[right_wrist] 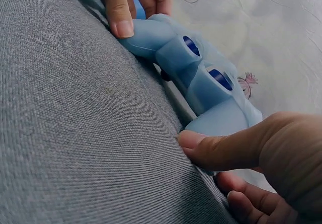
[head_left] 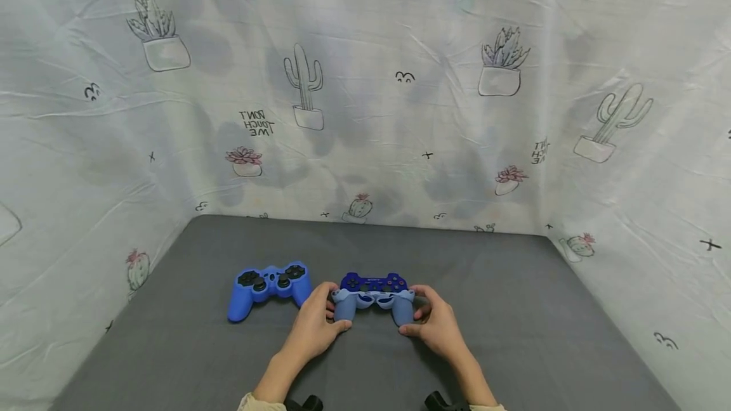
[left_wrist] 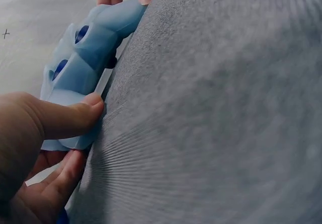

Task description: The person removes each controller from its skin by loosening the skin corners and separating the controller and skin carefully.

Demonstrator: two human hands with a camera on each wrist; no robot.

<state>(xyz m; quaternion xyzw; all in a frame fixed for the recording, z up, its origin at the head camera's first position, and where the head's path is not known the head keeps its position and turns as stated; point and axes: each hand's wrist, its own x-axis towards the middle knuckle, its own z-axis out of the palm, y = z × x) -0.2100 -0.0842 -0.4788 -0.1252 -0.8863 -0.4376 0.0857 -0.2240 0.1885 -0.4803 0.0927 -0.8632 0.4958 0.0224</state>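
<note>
A dark blue game controller (head_left: 374,283) rests on the grey cloth. A light blue silicone sleeve (head_left: 345,307) covers its two handles, and the dark blue front lies bare beyond it. My left hand (head_left: 313,323) holds the left handle, thumb near its tip and fingers around the outer side. Likewise, my right hand (head_left: 438,327) grips the right handle between thumb and fingers. Both wrist views show the sleeve (left_wrist: 75,80) close up, dark blue surfaces showing through two of its openings.
Left of my hands lies a second controller (head_left: 242,300), bright blue with black sticks and buttons. Grey cloth (head_left: 514,309) covers the table. White curtains (head_left: 388,119) printed with potted plants stand behind and along both sides. Black wrist mounts (head_left: 442,401) show at the bottom edge.
</note>
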